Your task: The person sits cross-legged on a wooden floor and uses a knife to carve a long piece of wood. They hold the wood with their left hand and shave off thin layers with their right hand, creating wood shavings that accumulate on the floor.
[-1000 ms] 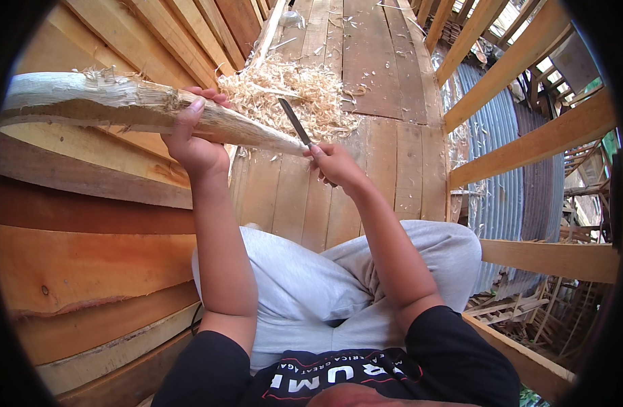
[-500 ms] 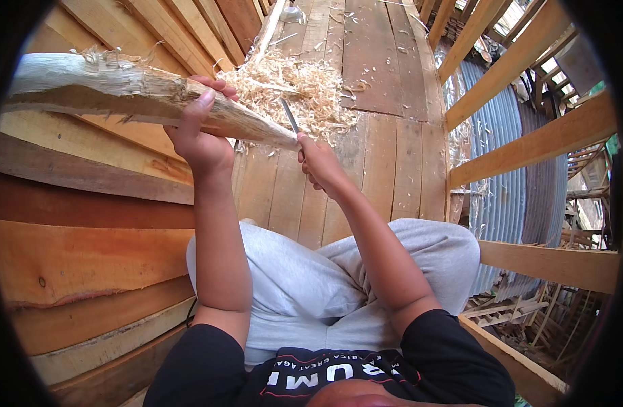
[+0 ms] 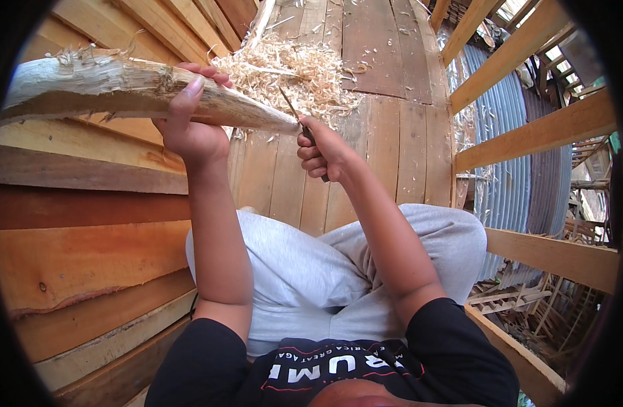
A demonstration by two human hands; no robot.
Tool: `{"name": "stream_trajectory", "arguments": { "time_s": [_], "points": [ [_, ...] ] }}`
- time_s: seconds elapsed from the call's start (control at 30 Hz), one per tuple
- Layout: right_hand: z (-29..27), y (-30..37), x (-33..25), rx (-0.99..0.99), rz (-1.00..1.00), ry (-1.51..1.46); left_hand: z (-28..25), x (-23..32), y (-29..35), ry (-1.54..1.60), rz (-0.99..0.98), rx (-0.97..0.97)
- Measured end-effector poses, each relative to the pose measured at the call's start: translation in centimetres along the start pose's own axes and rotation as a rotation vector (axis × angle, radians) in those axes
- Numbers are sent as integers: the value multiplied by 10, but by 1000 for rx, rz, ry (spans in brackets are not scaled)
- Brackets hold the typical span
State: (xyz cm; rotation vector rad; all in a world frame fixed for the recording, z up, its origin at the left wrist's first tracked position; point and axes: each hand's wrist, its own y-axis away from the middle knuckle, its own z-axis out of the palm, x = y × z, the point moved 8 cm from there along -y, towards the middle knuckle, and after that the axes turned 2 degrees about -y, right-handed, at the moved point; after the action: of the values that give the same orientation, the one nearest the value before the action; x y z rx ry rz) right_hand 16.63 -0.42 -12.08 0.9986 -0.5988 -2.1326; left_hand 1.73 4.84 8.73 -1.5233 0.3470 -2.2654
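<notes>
A long, rough, pale piece of wood stretches from the far left toward the middle, thick at the left and narrowing to a whitish tip. My left hand is closed round its middle from below, thumb laid on the near upper side. At the narrow tip, my right hand grips the dark handle of a knife. The thin blade points up and away to the left, close by the tip. Whether its edge touches the wood I cannot tell.
A heap of curled wood shavings lies on the plank floor beyond my hands. Horizontal boards form a wall on my left. To the right stands a wooden railing, with corrugated metal sheets below it. My legs are folded in front.
My right hand has turned, so the knife handle now shows below the fingers and the blade is seen edge-on. The wood and my left hand have shifted slightly left.
</notes>
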Motion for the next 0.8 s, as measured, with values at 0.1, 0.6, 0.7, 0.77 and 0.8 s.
{"name": "stream_trajectory", "arguments": {
  "time_s": [0.1, 0.6, 0.7, 0.77, 0.8],
  "points": [
    [-2, 2, -8, -44, -34, -79, -3, 1, -1, 7, 3, 0],
    [-39, 7, -40, 351, -432, 888, -54, 43, -11, 158, -7, 70],
    [-27, -20, -17, 356, -470, 1037, -60, 45, -13, 164, 11, 87],
    [-55, -54, 19, 490, -277, 931, -66, 39, -16, 80, 7, 142],
    [-60, -61, 28, 537, -238, 898, -67, 36, -16, 45, 15, 168]
  ]
}}
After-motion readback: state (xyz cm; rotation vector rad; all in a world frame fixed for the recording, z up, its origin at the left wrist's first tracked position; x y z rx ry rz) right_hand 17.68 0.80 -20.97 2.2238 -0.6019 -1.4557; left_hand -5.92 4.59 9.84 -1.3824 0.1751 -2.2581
